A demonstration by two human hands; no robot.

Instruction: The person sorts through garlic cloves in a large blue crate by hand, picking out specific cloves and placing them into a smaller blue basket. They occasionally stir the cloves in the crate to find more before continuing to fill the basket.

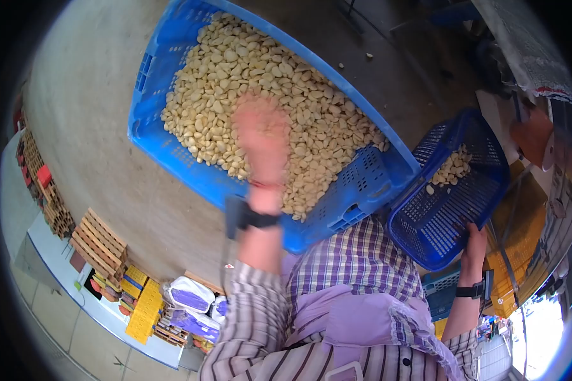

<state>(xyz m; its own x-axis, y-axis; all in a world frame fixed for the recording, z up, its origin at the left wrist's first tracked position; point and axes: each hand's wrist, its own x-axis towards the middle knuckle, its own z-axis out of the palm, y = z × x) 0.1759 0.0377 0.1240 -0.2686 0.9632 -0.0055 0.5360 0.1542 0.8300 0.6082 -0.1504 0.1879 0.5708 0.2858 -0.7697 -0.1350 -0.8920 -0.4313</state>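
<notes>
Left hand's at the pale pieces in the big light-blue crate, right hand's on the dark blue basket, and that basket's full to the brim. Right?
Not full: the head view shows only a small heap in the dark blue basket. The right hand is on it, and the left hand is at the pale pieces in the light-blue crate.

You wore a pale shirt (pixel 299 365) with dark stripes and loose sleeves (pixel 251 311). Purple-and-white checked cloth (pixel 356 254) covered your lap, beside lilac fabric (pixel 343 314) with a frayed edge (pixel 422 330). Behind your left hand (pixel 260 124), a black strap (pixel 260 220) carried a dark, boxy device (pixel 235 216) with a thin cable (pixel 226 257); behind your right hand (pixel 475 243) sat another black strap (pixel 469 291) and dark device (pixel 487 284).
</notes>
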